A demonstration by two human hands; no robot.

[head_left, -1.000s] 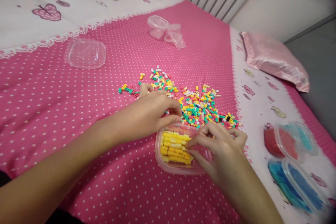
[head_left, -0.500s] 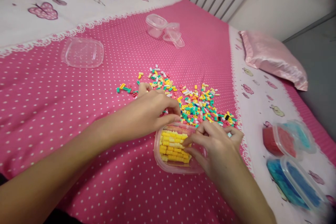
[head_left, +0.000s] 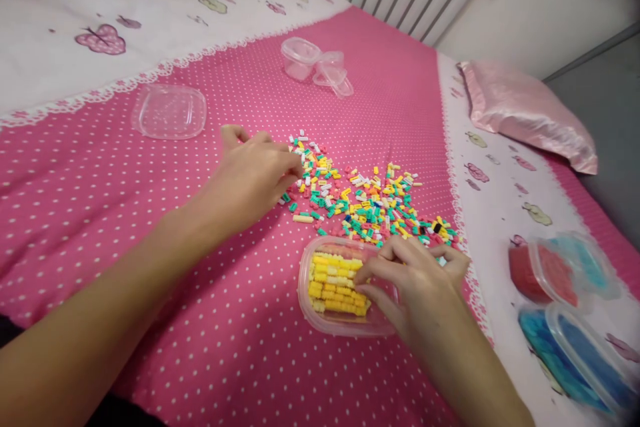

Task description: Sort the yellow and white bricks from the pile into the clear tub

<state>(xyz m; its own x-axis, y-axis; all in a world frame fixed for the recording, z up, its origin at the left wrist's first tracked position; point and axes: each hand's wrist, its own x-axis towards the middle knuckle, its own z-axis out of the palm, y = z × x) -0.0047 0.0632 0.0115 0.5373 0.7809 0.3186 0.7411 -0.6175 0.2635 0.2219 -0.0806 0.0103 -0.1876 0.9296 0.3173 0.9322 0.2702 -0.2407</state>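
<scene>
My left hand (head_left: 260,170) hovers over the left end of a scattered pile of small building blocks (head_left: 380,207). Its fingers are bent and apart, and nothing shows between them. A clear plastic container (head_left: 305,320) sits on the bed nearer to me, holding rows of joined yellow and cream building blocks (head_left: 337,287). Over the container's right side is my right hand (head_left: 423,273); its thumb and forefinger close in on the right ends of the yellow blocks. The palm hides part of the container. One long cream block (head_left: 303,219) lies between the pile and the container.
A clear lid (head_left: 170,112) lies on the dotted pink bedsheet (head_left: 240,353) at left. Small clear containers (head_left: 300,60) stand farther back. To the right are a container of red stuff (head_left: 530,273), one of blue stuff (head_left: 560,347), and a pink pillow (head_left: 530,110).
My left hand has moved left and away from the container's rim to the left end of the pile. My right hand stays at the yellow blocks. The view has shifted slightly.
</scene>
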